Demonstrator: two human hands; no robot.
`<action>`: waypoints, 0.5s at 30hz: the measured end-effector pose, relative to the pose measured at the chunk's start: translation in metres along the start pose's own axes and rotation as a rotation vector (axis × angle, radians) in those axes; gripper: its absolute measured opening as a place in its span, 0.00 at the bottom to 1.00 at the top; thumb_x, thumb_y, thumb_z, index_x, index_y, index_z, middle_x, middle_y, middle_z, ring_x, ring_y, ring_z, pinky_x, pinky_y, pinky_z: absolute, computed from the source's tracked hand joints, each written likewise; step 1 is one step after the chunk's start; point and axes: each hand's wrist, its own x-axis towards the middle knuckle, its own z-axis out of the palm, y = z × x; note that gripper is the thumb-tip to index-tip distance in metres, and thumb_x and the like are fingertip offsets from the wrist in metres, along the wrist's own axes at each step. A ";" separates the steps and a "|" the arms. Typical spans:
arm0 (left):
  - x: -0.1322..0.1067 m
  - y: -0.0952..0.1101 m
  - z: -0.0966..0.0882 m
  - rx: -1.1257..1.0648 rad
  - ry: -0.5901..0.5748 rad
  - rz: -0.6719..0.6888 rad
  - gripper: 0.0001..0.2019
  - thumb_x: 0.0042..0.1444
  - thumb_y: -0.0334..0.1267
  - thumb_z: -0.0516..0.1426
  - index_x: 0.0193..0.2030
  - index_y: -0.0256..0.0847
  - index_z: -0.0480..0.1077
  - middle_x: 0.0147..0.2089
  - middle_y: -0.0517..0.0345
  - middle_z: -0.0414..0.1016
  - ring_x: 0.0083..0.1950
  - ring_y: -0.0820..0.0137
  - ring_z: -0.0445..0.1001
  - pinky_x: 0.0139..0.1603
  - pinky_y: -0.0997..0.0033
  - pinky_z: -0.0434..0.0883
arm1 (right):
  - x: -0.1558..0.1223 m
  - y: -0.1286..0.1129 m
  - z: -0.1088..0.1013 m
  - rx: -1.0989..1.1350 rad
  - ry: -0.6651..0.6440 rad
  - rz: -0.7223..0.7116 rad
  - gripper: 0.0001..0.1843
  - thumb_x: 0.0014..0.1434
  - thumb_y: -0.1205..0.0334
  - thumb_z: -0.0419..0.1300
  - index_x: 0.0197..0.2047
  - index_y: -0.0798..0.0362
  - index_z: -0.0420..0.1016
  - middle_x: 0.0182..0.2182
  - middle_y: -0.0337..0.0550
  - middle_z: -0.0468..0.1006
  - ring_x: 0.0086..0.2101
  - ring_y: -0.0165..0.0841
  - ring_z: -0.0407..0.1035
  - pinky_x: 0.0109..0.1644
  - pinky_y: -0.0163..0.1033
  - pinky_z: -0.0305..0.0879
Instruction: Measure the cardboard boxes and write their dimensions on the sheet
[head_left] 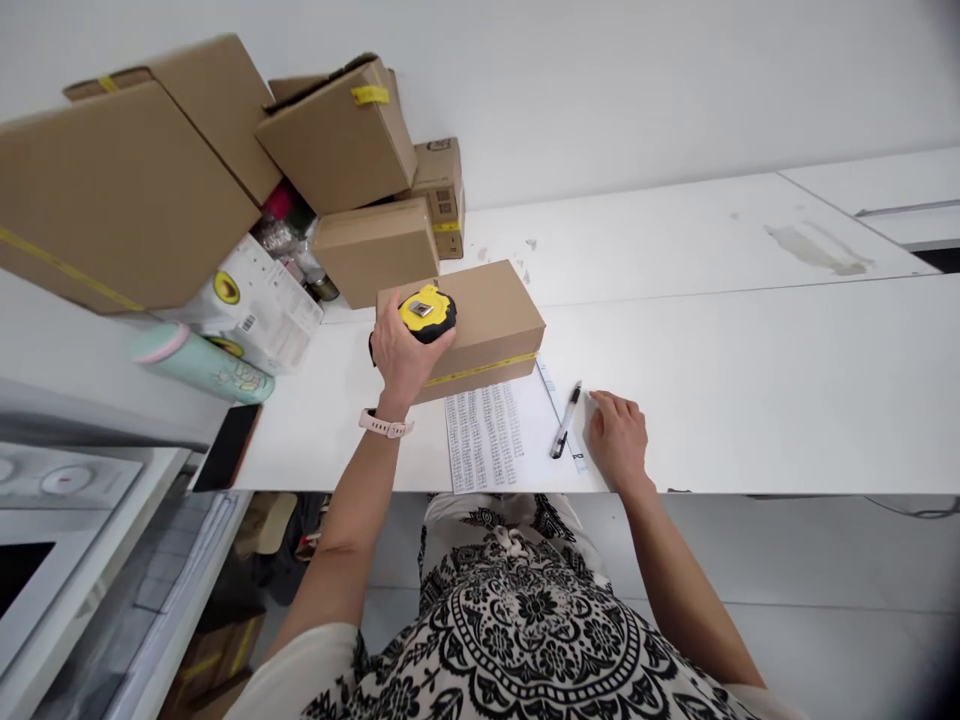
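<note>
My left hand (pixel 401 350) is wrapped round a yellow and black tape measure (pixel 426 312), holding it at the upper left of a closed cardboard box (pixel 491 305). Yellow tape runs along the side of this box. Under and in front of it lie printed sheets of paper (pixel 487 435), with rows of small marks. My right hand (pixel 619 435) rests on the white table at the right edge of the papers, its fingers loosely curled in with nothing seen in them. Just left of that hand, a black and clear pen (pixel 566 420) lies on the paper.
Cardboard boxes (pixel 337 140) are stacked at the back left. Beside them stand a white printed carton (pixel 259 305) and a mint bottle (pixel 202 362) lying on its side. A dark phone (pixel 229 447) lies at the left edge of the white table (pixel 750 390).
</note>
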 end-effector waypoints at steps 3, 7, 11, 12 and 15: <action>0.001 -0.004 -0.009 -0.274 0.093 -0.031 0.45 0.39 0.57 0.72 0.62 0.46 0.62 0.59 0.45 0.72 0.60 0.49 0.73 0.63 0.44 0.68 | 0.000 0.000 0.000 0.010 0.014 0.002 0.21 0.65 0.70 0.48 0.55 0.53 0.76 0.52 0.54 0.80 0.50 0.48 0.68 0.50 0.52 0.65; -0.001 -0.009 -0.049 -0.687 0.216 0.072 0.38 0.46 0.69 0.64 0.56 0.45 0.67 0.56 0.48 0.73 0.60 0.53 0.74 0.62 0.50 0.71 | 0.000 0.001 -0.001 0.068 0.044 0.032 0.21 0.66 0.68 0.47 0.57 0.54 0.75 0.51 0.54 0.81 0.49 0.48 0.69 0.51 0.53 0.66; -0.023 -0.019 -0.093 -0.830 0.140 0.093 0.31 0.54 0.73 0.55 0.51 0.52 0.73 0.61 0.55 0.74 0.64 0.53 0.72 0.62 0.47 0.73 | 0.007 -0.011 -0.012 0.246 0.172 0.117 0.19 0.67 0.61 0.50 0.57 0.53 0.74 0.50 0.56 0.80 0.49 0.48 0.70 0.51 0.55 0.69; -0.031 -0.023 -0.100 -0.858 0.102 0.066 0.31 0.55 0.73 0.53 0.52 0.54 0.74 0.61 0.56 0.75 0.64 0.52 0.73 0.60 0.46 0.74 | 0.011 -0.020 -0.019 0.319 0.203 0.136 0.19 0.67 0.59 0.51 0.56 0.52 0.74 0.50 0.56 0.80 0.49 0.48 0.70 0.50 0.54 0.70; -0.053 -0.033 -0.108 -0.879 -0.042 0.019 0.35 0.55 0.74 0.51 0.56 0.52 0.74 0.58 0.50 0.78 0.56 0.50 0.78 0.53 0.44 0.77 | 0.030 -0.064 -0.048 0.650 0.189 0.190 0.17 0.66 0.53 0.55 0.51 0.52 0.77 0.44 0.54 0.81 0.41 0.43 0.74 0.41 0.48 0.72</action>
